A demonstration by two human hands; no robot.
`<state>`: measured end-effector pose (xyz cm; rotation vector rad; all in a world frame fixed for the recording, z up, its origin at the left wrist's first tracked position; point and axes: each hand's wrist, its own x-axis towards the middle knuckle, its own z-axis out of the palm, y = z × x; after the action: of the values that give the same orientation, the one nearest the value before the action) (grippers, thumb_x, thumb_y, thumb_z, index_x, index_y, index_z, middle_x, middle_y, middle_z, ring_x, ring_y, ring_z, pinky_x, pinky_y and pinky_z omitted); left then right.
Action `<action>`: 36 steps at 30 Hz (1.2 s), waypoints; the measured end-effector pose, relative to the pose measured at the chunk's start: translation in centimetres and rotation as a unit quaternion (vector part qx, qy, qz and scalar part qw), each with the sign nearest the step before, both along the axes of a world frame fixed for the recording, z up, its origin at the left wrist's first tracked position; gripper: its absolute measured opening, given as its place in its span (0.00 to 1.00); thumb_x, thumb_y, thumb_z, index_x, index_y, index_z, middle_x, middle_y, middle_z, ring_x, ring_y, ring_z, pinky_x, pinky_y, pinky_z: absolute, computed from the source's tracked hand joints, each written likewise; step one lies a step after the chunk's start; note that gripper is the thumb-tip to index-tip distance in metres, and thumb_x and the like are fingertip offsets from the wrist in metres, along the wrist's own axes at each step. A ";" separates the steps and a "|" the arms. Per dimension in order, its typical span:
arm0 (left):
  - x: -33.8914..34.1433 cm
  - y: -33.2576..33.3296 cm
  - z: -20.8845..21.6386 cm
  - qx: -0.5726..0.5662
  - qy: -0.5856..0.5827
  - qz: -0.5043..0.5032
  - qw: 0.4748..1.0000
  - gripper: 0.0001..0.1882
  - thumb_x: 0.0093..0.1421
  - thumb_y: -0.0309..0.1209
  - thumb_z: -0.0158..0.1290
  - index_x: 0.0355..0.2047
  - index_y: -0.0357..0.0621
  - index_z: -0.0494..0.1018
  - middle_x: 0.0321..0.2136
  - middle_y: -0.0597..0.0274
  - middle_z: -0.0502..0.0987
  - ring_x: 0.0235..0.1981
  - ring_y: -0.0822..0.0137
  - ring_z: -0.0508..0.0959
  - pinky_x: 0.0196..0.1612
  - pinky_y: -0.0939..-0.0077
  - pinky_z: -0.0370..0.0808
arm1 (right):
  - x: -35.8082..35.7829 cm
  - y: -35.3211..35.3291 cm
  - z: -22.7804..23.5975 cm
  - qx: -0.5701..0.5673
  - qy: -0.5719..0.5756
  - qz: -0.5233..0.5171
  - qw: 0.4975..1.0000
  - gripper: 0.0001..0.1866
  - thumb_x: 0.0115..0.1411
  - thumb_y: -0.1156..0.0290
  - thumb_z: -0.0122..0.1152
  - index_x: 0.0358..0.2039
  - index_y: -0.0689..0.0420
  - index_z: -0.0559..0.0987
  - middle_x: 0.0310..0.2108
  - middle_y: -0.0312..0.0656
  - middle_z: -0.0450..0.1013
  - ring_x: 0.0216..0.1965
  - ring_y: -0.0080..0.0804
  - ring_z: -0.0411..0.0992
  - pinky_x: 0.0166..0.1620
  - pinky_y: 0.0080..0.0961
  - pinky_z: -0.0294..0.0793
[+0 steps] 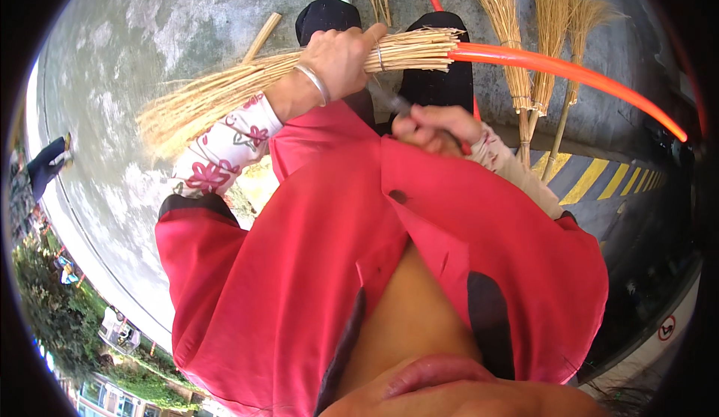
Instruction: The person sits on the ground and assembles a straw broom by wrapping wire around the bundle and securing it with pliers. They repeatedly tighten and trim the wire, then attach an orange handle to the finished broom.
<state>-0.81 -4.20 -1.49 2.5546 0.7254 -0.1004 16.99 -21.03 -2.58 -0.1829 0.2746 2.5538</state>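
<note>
A straw broom (217, 96) lies crosswise above the person's dark-trousered knees (329, 14). Its head is a long bundle of dry, golden stalks, loose and frayed at the flared left end, packed tight and bluntly cut at the right, where the stalk ends show pale and uneven. A thin metal-looking band (380, 56) cinches the narrow part. From the cut end runs a smooth, glossy orange handle (554, 61), round and slim, appearing as a curve through the wide lens.

The left hand (337, 61) wraps its fingers over the bundle, gripping it just beside the band; a plain silvery bangle (314, 84) circles that wrist. The right hand (442, 129) is curled closed around a slender tool (398, 104), too blurred to identify.

Beyond, brushy straw brooms (552, 20) with pale stick handles lie on the mottled grey concrete floor (165, 28).
</note>
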 end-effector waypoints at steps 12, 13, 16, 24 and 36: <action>3.9 7.9 2.3 -0.569 0.160 0.069 0.804 0.19 0.45 0.22 0.63 0.39 0.34 0.73 0.22 0.59 0.76 0.20 0.70 0.79 0.22 0.76 0.77 | 2.7 -3.6 1.7 0.300 -0.443 -0.163 0.829 0.19 0.71 0.69 0.50 0.59 0.63 0.66 0.44 0.41 0.71 0.48 0.28 0.71 0.55 0.28 0.69; 4.0 7.6 1.9 -0.640 0.146 0.060 0.752 0.20 0.46 0.23 0.63 0.41 0.34 0.72 0.23 0.58 0.77 0.20 0.69 0.79 0.22 0.76 0.78 | 2.4 -4.0 1.4 0.291 -0.487 -0.188 0.802 0.19 0.71 0.70 0.49 0.59 0.62 0.66 0.44 0.41 0.71 0.47 0.28 0.71 0.55 0.27 0.69; 4.7 5.7 -0.2 -0.762 0.127 0.039 0.633 0.21 0.49 0.26 0.63 0.43 0.37 0.70 0.24 0.56 0.77 0.22 0.67 0.79 0.23 0.74 0.78 | 1.6 -4.7 0.8 0.275 -0.609 -0.257 0.698 0.15 0.70 0.74 0.51 0.55 0.62 0.69 0.39 0.38 0.72 0.41 0.26 0.73 0.47 0.25 0.73; 4.8 1.4 -4.9 -0.823 0.071 0.028 0.564 0.18 0.53 0.31 0.62 0.43 0.42 0.72 0.27 0.56 0.78 0.24 0.63 0.79 0.26 0.70 0.76 | 1.1 -3.2 0.3 0.303 -0.795 -0.264 0.455 0.10 0.63 0.74 0.64 0.45 0.56 0.78 0.22 0.27 0.70 0.24 0.14 0.67 0.29 0.17 0.68; 3.8 0.4 -8.0 -0.744 0.107 0.052 0.657 0.14 0.54 0.28 0.63 0.37 0.34 0.73 0.27 0.57 0.79 0.26 0.64 0.84 0.25 0.74 0.83 | -2.1 -7.3 -3.4 0.142 -0.499 -0.245 0.819 0.23 0.64 0.76 0.56 0.59 0.64 0.65 0.44 0.43 0.76 0.37 0.24 0.73 0.42 0.22 0.74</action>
<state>3.00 -3.79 -9.48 0.8874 0.4692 -0.6563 14.92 -28.36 -5.96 -1.1164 -0.4165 1.6567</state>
